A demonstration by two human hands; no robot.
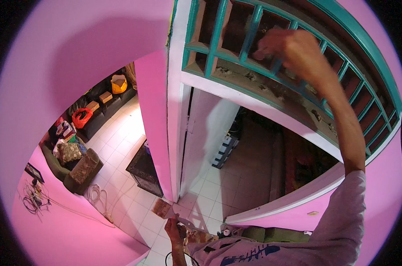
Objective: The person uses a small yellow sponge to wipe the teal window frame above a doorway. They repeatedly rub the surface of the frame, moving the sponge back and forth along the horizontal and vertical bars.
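My right hand (286, 46) is raised in front of the teal-painted bars of a transom grille (251, 36) above a doorway. It is blurred and its fingers are curled; whether anything is in them cannot be told. Low in the view, in front of my body, my left hand (174, 229) is closed on what looks like a wide flat brush (161, 208) with a brown end, pointing up and left. Below the bars, the ledge (264, 83) is rough and bears crumbly patches.
White door frame (174, 133) and pink walls surround the opening, with an inward-standing door (204, 123). At the left are a black cabinet (144, 173), a cluttered armchair (84, 169), a dark sofa (101, 113), coiled cable (96, 196) and wall wiring (36, 198). White floor tiles lie far below.
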